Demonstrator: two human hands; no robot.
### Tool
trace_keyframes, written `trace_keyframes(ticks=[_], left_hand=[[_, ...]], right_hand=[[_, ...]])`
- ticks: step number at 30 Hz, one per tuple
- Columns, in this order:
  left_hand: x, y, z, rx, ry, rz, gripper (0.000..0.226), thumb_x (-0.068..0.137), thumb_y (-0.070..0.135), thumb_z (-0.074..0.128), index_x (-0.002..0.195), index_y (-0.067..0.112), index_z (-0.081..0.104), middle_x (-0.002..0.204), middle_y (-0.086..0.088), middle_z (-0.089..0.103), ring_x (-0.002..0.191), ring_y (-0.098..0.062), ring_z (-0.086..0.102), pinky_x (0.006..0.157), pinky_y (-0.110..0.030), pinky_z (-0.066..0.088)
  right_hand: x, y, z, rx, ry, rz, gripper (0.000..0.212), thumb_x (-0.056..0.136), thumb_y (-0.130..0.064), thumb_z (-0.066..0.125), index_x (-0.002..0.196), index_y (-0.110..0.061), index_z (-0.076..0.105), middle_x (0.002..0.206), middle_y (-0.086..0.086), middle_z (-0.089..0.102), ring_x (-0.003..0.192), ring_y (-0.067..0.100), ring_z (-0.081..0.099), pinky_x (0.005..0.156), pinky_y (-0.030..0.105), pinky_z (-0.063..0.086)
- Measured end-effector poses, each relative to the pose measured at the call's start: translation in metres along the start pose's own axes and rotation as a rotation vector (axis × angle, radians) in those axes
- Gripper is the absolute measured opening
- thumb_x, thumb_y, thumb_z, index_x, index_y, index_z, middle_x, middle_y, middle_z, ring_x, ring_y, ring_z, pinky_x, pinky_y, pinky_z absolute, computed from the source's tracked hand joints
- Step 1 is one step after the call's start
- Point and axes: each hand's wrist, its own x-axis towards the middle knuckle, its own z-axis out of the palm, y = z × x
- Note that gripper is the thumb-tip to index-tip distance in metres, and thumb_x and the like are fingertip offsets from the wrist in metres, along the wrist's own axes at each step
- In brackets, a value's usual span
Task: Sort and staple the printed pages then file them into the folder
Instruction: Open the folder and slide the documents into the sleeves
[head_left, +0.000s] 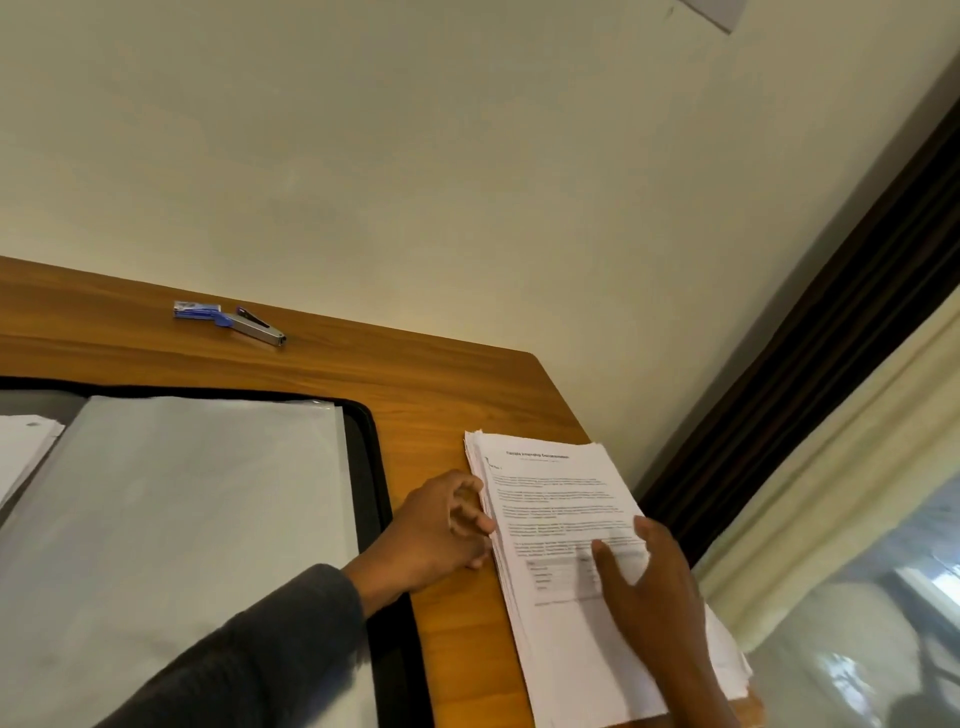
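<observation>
A thick stack of printed pages (556, 499) lies at the right end of the wooden table (426, 384). My left hand (441, 525) rests against the stack's left edge, fingertips touching the sheets. My right hand (649, 587) lies flat on top of the stack with the thumb spread. An open black folder (371, 467) with clear plastic sleeves (197, 509) lies to the left of the stack. A silver and blue stapler (254, 326) sits far back on the table beside a small blue box of staples (195, 310).
A few white sheets (23, 447) lie on the folder's left side. The cream wall rises right behind the table. A dark window frame (810, 374) and a pale curtain (831, 467) stand close to the table's right edge.
</observation>
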Motion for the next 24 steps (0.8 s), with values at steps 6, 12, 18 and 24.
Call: trace_keyframes(ticks=[6,12,18,24], left_hand=[[0.005,-0.006,0.0,0.005,0.017,0.021,0.05,0.08,0.016,0.078,0.123,0.025,0.053,0.107,0.003,0.065,0.084,-0.017,0.071,0.073,-0.027,0.061],[0.009,-0.009,-0.004,-0.009,0.006,0.012,0.05,0.08,0.022,0.078,0.12,0.033,0.051,0.114,0.007,0.062,0.091,-0.018,0.07,0.08,-0.032,0.06],[0.01,-0.01,-0.003,-0.042,-0.004,0.005,0.041,0.084,0.025,0.074,0.116,0.034,0.052,0.114,0.008,0.062,0.082,-0.012,0.073,0.08,-0.03,0.06],[0.007,0.004,-0.006,-0.09,0.152,0.007,0.063,0.078,0.05,0.069,0.131,0.029,0.041,0.121,0.011,0.053,0.094,-0.014,0.067,0.06,-0.012,0.05]], right_hand=[[0.077,0.023,-0.003,-0.029,-0.176,0.028,0.027,0.087,-0.036,0.068,0.096,-0.014,0.055,0.085,-0.006,0.053,0.082,0.017,0.054,0.064,0.019,0.036],[0.137,0.013,0.018,-0.036,-0.187,0.06,0.027,0.086,-0.04,0.069,0.098,-0.016,0.062,0.095,-0.001,0.062,0.095,0.026,0.061,0.085,0.031,0.044],[0.139,-0.008,0.006,0.012,-0.171,0.018,0.015,0.093,-0.027,0.064,0.098,-0.013,0.06,0.1,0.009,0.068,0.086,0.024,0.066,0.089,0.041,0.055],[0.121,-0.057,-0.055,0.19,-0.014,-0.24,0.013,0.099,-0.028,0.05,0.109,-0.019,0.048,0.1,0.004,0.065,0.073,0.017,0.069,0.062,0.03,0.06]])
